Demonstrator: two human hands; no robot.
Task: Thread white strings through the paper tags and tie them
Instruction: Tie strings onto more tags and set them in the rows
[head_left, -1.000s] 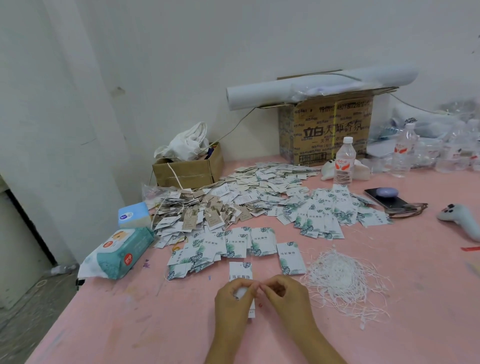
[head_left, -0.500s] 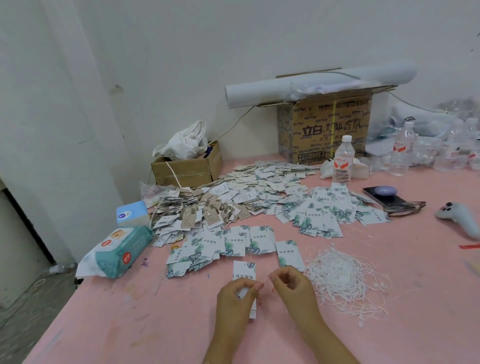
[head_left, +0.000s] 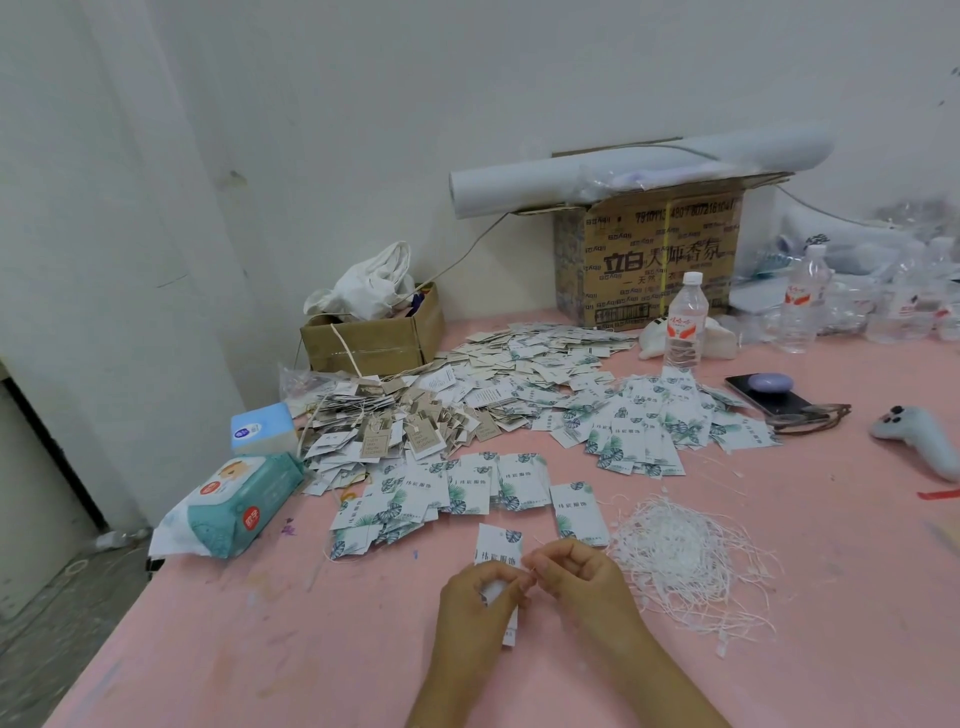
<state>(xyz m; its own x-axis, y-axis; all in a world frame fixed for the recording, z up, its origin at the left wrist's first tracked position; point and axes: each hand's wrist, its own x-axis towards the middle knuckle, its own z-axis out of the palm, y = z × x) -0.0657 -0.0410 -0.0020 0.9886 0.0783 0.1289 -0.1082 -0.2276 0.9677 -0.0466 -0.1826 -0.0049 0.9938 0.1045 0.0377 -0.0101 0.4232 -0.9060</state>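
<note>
Over at the left edge of the pink table (head_left: 260, 649), a pack of wipes (head_left: 234, 501) sits out of the way, and past it the big spread of paper tags (head_left: 519, 374) fans across the middle. Now the action, front and centre: the left hand (head_left: 480, 597) has its fingers curled round one tag (head_left: 498, 548), whose leaf-printed top pokes out above the knuckles. Right up against it comes the right hand (head_left: 584, 577), thumb and forefinger pinched together at the tag's right edge and the other fingers tucked in. I'd say it's pinching a string, though the strand is too fine to make out. Just beyond that hand lies the heap of white strings (head_left: 685, 566), loose and tangled.

Handling? That tag looks like light, thin card, stiff enough to hold by its sides yet easy to crease, so grip it close to the hole, not across the middle. The string will be limp. Pinch it near the tip, or it flops away from the hole.
</note>
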